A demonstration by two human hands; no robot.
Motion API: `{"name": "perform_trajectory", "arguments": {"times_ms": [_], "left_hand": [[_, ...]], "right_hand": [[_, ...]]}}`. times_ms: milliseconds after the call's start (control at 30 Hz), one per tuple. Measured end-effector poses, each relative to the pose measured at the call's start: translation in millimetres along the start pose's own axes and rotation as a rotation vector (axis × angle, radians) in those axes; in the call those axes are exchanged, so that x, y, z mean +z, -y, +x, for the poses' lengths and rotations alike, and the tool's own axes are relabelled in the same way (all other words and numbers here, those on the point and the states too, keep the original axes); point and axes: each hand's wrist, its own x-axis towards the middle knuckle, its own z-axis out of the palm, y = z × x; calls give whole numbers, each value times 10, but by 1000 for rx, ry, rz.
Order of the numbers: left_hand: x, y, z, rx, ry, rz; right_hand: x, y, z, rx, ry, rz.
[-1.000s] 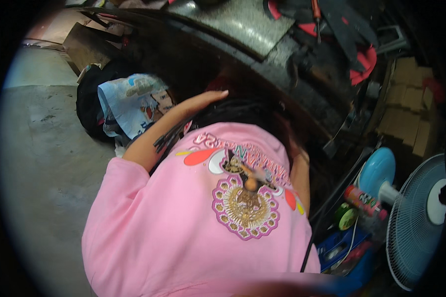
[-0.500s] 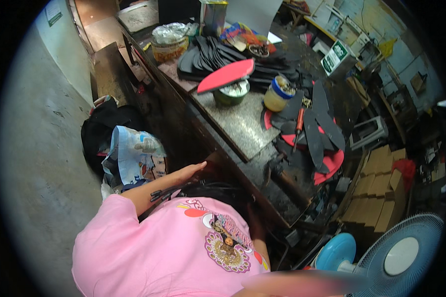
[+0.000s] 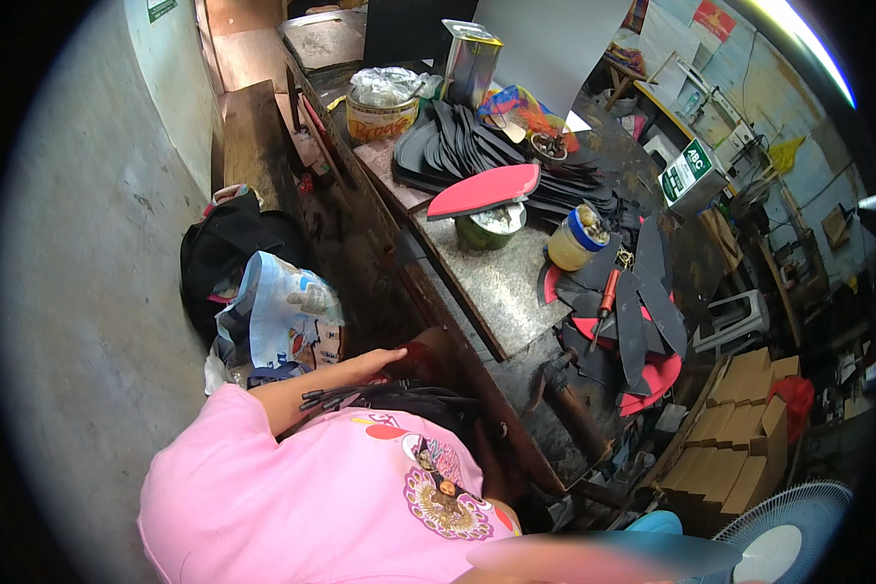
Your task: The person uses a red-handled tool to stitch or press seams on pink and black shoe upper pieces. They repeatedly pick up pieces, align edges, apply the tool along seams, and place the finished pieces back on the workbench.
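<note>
- So, step in hand looks like a pause, or a spell below the edge, by my read: your L hand (image 3: 382, 361) is off everything laid out on the surface (image 3: 501, 399), and no tool is seen in it.
- L hand state: out over the dark area by your lap, just short of the surface's front edge. Fingers partly hidden, so can't tell if they're apart or together; nothing seen clamped.
- R hand: not in view, so can't tell its state.
- Nearest you: black cords w/ slim tips (image 3: 336, 397), lying between L forearm and your pink shirt (image 3: 292, 487). Can't tell if they're loose or part of a bigger item.
- Up top: red-faced sole-shaped piece (image 3: 487, 190) lies tilted on the green bowl (image 3: 479, 234); fanned black pieces (image 3: 467, 141) sit just behind; yellowish jar (image 3: 568, 249) w/ blue rim is R of the bowl.
- Farther R: red-handled tool (image 3: 608, 292) lies among loose black & red pieces (image 3: 633, 331).
- Next move, my judgement: anything up top calls for lifting L hand clear of the edge & reaching fwd; the cords only need it drawn back.
- Watch: the sole-shaped piece overhangs the bowl, so a bump could prob. slide it off. Grip it at the free end.
</note>
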Motion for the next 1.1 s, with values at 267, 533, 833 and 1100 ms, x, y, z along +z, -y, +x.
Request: {"name": "perform_trajectory", "arguments": {"times_ms": [267, 533, 833, 1100], "left_hand": [[-62, 71, 227, 72, -165, 538], [47, -7, 199, 1, -58, 311], [89, -99, -106, 12, -178, -106], [-181, -74, -112, -1, 270, -329]], "right_hand": [[-9, -39, -113, -12, 5, 8], [89, -55, -133, -5, 26, 33], [221, -112, -118, 18, 67, 31], [277, -122, -127, 39, 93, 8]]}}
